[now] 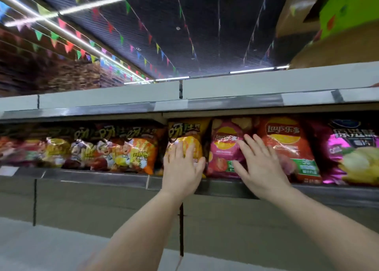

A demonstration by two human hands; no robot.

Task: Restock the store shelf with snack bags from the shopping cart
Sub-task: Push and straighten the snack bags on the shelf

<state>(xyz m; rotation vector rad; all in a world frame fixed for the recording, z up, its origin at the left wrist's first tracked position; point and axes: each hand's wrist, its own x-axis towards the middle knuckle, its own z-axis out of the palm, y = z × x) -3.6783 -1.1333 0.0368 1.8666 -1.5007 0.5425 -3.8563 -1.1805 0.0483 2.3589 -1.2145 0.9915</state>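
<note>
I am pressing two snack bags back into their row on the store shelf [205,183], one hand to each. My left hand [182,168] is lying flat on the yellow snack bag [185,135], fingers [179,150] straight and slightly spread, thumb out toward the right; nothing is being pinched. My right hand [259,164] is resting on the pink Lay's chip bag [223,147], its fingers [249,147] spread wide and reaching onto the edge of the red Lay's chip bag [287,145] just beside it. I judge the open palms to be serving a purpose: a flat push is seating the soft bags upright behind the shelf's front lip without crushing their contents, and a hand on each neighbour is stopping the row from toppling. The bags are standing face-out, touching side by side. To the left, orange snack bags [131,149] are filling the adjoining bay; to the right, a purple chip bag [348,147] is closing the row. The shopping cart is out of view. Pennant strings [123,39] are hanging across the dark ceiling above.
</note>
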